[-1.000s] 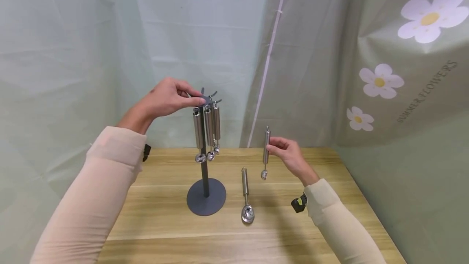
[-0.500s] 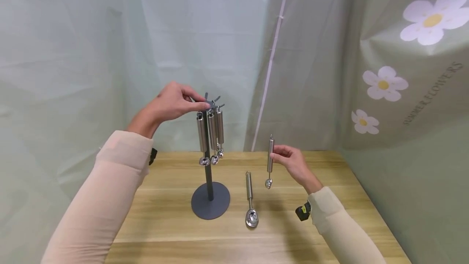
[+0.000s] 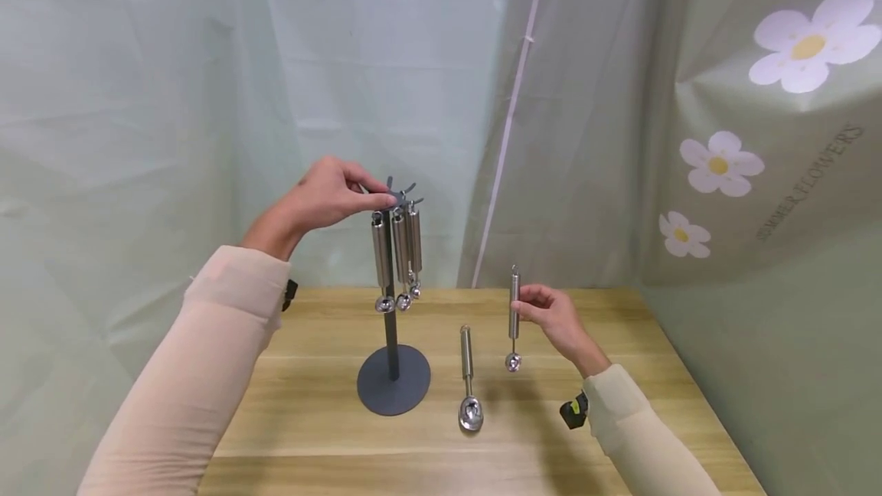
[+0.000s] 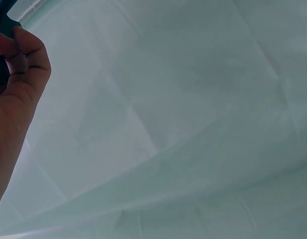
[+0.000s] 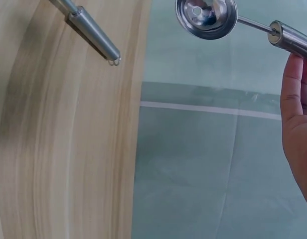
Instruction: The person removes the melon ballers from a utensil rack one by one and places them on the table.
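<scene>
At left of centre my left hand (image 3: 329,194) keeps its fingers pinched on the hooked top of the grey stand (image 3: 393,327), where three scoops (image 3: 397,255) hang close together. Right of the stand, a larger scoop (image 3: 468,377) lies on the desk (image 3: 310,419); further right, my right hand (image 3: 554,316) grips the small scoop (image 3: 514,320) upright, lower than a second ago and nearer the wood. The desk's right part lies bare, its far edge against the curtain.
</scene>
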